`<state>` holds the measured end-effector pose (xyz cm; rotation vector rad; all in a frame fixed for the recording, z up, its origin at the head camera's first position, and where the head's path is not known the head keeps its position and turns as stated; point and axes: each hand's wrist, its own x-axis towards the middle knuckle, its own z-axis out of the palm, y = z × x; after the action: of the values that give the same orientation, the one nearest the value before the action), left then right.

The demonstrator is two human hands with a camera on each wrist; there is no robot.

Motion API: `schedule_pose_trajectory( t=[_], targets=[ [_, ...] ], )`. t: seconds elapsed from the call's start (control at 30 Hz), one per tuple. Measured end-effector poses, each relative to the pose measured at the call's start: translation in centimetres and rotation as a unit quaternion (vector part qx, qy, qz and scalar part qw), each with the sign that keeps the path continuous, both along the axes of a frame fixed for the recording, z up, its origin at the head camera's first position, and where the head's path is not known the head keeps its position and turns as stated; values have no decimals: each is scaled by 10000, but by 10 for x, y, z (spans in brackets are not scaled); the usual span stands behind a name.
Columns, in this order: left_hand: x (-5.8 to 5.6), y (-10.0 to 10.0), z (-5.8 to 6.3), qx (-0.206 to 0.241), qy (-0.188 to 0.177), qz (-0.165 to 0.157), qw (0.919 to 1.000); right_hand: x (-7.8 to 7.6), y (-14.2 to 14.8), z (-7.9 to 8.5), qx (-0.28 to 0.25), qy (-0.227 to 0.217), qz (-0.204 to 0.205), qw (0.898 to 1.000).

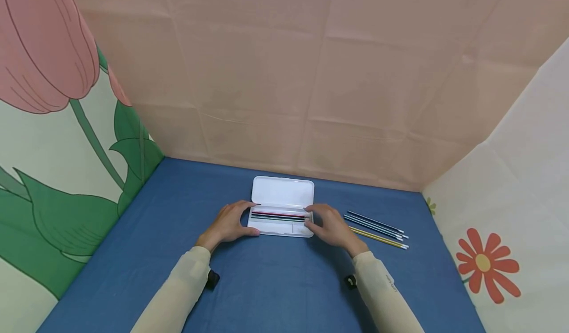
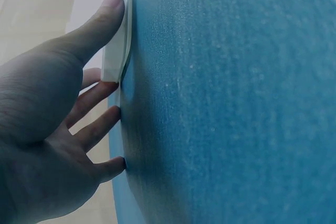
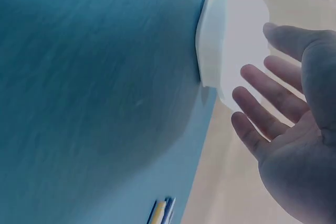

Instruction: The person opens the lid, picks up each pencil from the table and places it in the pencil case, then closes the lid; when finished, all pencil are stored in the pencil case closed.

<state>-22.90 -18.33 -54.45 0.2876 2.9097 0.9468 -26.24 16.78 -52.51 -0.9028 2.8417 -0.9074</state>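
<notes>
A white pencil case (image 1: 280,228) lies with its lid (image 1: 282,190) raised at the back. Several dark, red and green pencils (image 1: 277,216) lie lengthwise in its tray. My left hand (image 1: 228,223) holds the left end of the case, thumb on the near wall and index finger at the far side. In the left wrist view the thumb (image 2: 107,17) presses along the case wall, the other fingers spread behind the corner. My right hand (image 1: 331,225) is over the right end, its fingers extended and apart in the right wrist view, with nothing between them.
Right of the case, several blue pencils (image 1: 373,225) and yellow pencils (image 1: 380,237) with white ends lie on the blue tablecloth (image 1: 266,283). A tan backdrop (image 1: 289,76) rises at the table's far edge, with flower-printed panels on both sides.
</notes>
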Motion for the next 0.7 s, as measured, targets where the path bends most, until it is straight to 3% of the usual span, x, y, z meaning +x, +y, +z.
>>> schedule_pose_trajectory(
  t=[0.7],
  targets=[
    [2,0,1,-6,-23,54,10000,36,70,-5,1,321,-538,9980]
  ],
)
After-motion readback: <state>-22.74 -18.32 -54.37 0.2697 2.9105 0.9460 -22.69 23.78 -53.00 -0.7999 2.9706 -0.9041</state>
